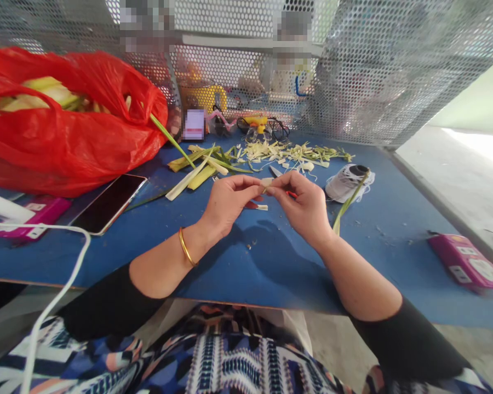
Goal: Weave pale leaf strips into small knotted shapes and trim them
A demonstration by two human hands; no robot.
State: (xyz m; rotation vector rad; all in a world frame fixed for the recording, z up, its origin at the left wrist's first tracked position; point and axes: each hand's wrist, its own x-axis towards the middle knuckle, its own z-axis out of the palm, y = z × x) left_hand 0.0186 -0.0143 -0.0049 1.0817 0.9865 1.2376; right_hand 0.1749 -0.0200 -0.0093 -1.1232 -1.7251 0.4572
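Observation:
My left hand [230, 201] and my right hand [301, 203] meet above the middle of the blue table. Thumbs and forefingers of both pinch one small pale piece of husk [267, 183]. A pointed metal blade [275, 171] shows behind the right fingers, and a bit of red shows beneath them; whether scissors are tucked in that hand or lie under it, I cannot tell. Below the fingertips lies a short pale strip [262, 207]. Long green and yellowish husk leaves [201, 172] lie beyond my left hand, and a heap of small cut pieces [271, 150] is farther back.
A red plastic bag [119, 120] of husks fills the left, near a phone [112, 205] and a purple box [36, 216] with a white cable. Right are a white thread spool [345, 185] and another purple box [468, 260]. Perforated metal panel [246, 60] stands behind.

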